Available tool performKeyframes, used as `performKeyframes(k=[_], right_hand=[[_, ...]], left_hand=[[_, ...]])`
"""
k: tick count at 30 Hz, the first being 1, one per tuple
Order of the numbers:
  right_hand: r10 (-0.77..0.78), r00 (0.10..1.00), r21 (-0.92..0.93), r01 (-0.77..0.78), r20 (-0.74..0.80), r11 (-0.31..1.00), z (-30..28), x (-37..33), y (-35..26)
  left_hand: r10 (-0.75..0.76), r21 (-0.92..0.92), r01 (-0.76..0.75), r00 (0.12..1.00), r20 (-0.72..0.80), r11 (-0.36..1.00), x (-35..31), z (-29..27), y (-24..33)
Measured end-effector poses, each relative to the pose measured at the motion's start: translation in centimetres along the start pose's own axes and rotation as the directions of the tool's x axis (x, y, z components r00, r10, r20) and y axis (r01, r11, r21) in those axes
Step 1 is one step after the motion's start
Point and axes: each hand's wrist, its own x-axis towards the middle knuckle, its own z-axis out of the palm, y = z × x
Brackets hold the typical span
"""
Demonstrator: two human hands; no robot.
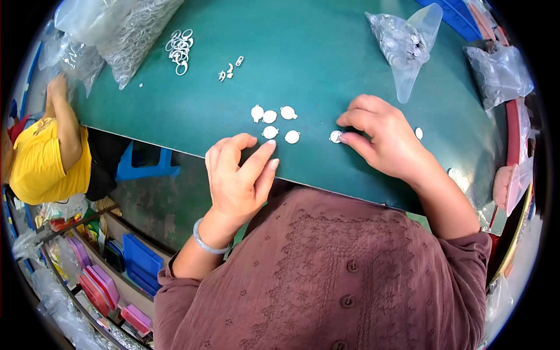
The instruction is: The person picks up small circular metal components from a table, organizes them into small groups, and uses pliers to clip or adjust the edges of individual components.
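Observation:
My right hand (382, 137) rests on the green table (303, 64), its fingertips pressed on a small white oval tag (335, 136). My left hand (239, 172) sits at the table's near edge, fingers curled, holding nothing I can see. Between the hands and a little beyond lie several more white oval tags (273, 121) in a loose cluster. One more white tag (419, 133) shows just past my right hand.
A pile of metal rings (180, 50) and a few small clasps (228, 69) lie farther back. Clear plastic bags of parts sit at back left (125, 35), back right (405, 44) and far right (499, 73). A person in yellow (49, 157) sits at left.

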Motion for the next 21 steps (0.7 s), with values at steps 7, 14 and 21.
performKeyframes(k=[7,14,21], right_hand=[[-0.002,0.998,0.024,0.003,-0.056,1.000,1.0,-0.8,0.2],[-0.094,0.994,-0.051,0.091,-0.048,0.995,3.0,1.2,-1.8],[-0.322,0.946,-0.139,0.315,-0.028,0.939,3.0,2.7,-1.8]], left_hand=[[0.109,0.032,-0.113,0.988,0.109,0.993,1.2,0.4,0.7],[0.067,0.110,-0.079,0.991,0.114,0.991,0.9,-0.5,0.3],[0.029,0.112,-0.057,0.970,0.242,0.992,-0.1,-1.6,0.0]])
